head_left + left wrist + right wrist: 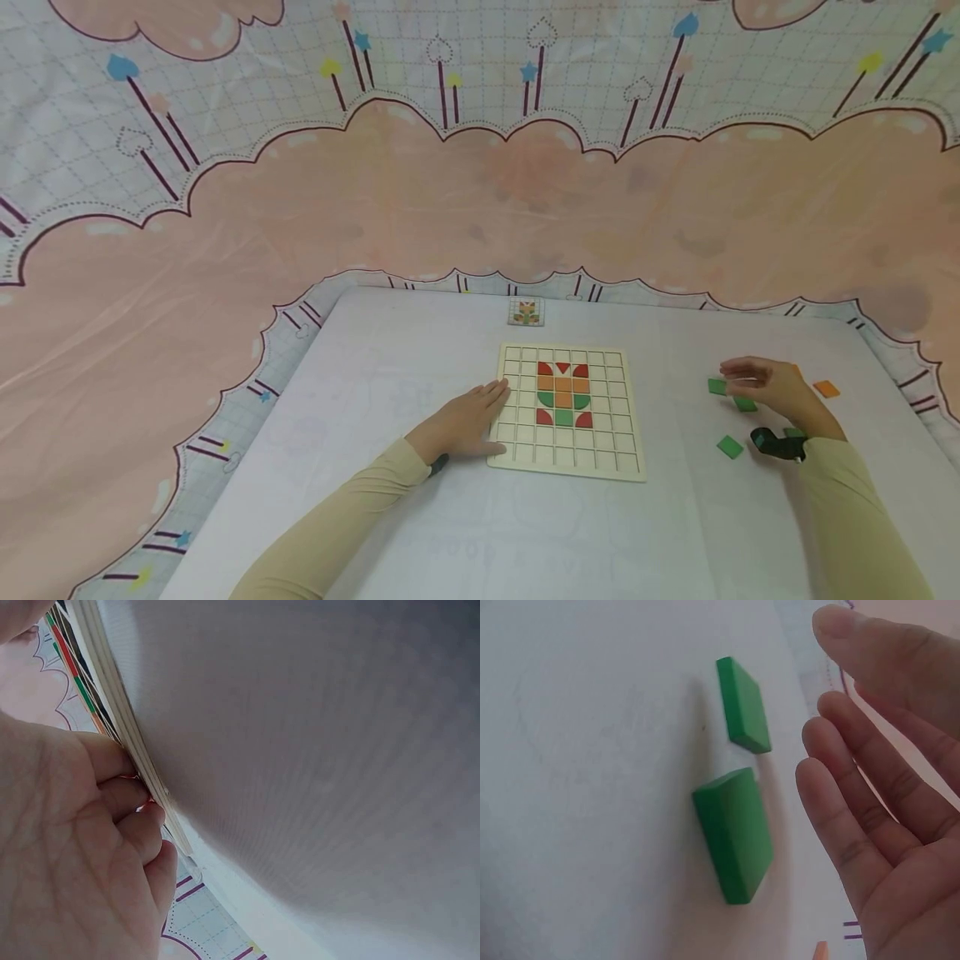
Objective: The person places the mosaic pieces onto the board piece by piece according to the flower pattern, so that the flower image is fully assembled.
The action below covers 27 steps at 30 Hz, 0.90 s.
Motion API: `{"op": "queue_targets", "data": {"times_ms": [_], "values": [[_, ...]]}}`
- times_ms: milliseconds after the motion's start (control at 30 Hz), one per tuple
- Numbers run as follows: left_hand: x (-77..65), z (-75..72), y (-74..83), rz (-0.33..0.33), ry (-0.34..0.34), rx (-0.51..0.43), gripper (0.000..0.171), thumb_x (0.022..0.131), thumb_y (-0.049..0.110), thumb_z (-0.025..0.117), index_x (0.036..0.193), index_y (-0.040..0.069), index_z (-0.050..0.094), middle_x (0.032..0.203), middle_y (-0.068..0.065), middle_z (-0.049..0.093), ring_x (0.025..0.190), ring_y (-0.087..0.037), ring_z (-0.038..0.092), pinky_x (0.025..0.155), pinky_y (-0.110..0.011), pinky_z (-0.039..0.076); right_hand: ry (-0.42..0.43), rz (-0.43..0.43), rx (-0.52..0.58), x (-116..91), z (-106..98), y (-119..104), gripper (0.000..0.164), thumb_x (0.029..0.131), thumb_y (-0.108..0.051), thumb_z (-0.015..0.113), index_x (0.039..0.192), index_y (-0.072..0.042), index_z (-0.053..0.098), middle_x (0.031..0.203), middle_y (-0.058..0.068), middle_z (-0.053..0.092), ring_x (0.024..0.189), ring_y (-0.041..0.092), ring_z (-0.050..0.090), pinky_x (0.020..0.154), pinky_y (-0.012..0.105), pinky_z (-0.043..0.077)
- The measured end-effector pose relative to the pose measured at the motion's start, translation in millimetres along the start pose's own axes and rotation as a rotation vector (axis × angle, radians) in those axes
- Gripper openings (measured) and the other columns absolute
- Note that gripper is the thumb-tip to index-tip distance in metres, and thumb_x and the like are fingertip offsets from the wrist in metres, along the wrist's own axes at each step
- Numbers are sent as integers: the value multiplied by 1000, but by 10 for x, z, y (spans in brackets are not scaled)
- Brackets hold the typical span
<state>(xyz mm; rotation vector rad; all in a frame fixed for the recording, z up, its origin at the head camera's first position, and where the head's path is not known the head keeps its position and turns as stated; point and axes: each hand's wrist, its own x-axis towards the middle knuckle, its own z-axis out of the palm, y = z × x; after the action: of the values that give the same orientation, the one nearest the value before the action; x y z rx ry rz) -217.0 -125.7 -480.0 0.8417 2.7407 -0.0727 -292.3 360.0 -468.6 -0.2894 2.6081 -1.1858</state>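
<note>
A cream grid board (pixel 517 450) lies on the white table, with red, orange and green tiles forming a figure in its upper middle. My left hand (pixel 465 421) rests at the board's left edge, fingers extended; in the left wrist view its fingertips (pixel 154 825) touch the board's side (pixel 127 712). Over to the right, my right hand (pixel 765 387) hovers above loose green tiles with relaxed fingers and nothing between them. One green tile (pixel 717 387) lies by its fingertips, another green tile (pixel 745 404) below the palm. Both green tiles stand out large in the right wrist view (pixel 750 832).
A small pattern card (pixel 527 312) lies behind the board. Another green tile (pixel 730 447) sits nearer the front, and one more (pixel 793 432) is partly hidden by the right wrist's black strap device (pixel 776 444). An orange tile (pixel 827 389) lies farther right. A patterned cloth (pixel 480 208) hangs behind the table.
</note>
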Motion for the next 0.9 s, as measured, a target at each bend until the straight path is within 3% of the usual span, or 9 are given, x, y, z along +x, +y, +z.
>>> {"op": "queue_targets", "data": {"times_ms": [133,200,500,733,900], "values": [[11,15,-4,-6,-6,3,90,89,59,48,151,4,13,159,-10,9,148,-21,11,120,-34,18,-26,45,-17,33,16,65,65,84,-37,69,133,-1,48,128,17,57,87,-21,50,76,7,49],[14,23,-4,-9,-8,3,90,89,59,49,151,5,13,159,-9,9,148,-21,11,120,-34,18,-31,56,-28,49,25,97,66,83,-38,69,133,-1,48,132,24,53,86,-21,49,76,7,49],[4,22,10,-12,-3,-14,90,89,58,50,151,4,14,159,-10,11,147,-22,12,120,-35,19,-43,60,-86,99,47,159,66,82,-38,71,132,1,50,131,24,54,85,-19,49,77,11,50],[15,39,10,-22,-6,2,90,88,59,49,151,5,14,160,-9,9,148,-21,11,120,-33,18,-44,70,-145,126,81,135,69,78,-40,74,129,0,52,127,23,57,100,11,57,85,30,54],[23,49,7,-21,-2,7,90,88,60,49,151,5,14,160,-9,9,148,-21,12,120,-33,18,-35,41,-176,139,89,144,64,77,-36,76,125,2,56,121,22,59,94,6,54,76,17,50]]}}
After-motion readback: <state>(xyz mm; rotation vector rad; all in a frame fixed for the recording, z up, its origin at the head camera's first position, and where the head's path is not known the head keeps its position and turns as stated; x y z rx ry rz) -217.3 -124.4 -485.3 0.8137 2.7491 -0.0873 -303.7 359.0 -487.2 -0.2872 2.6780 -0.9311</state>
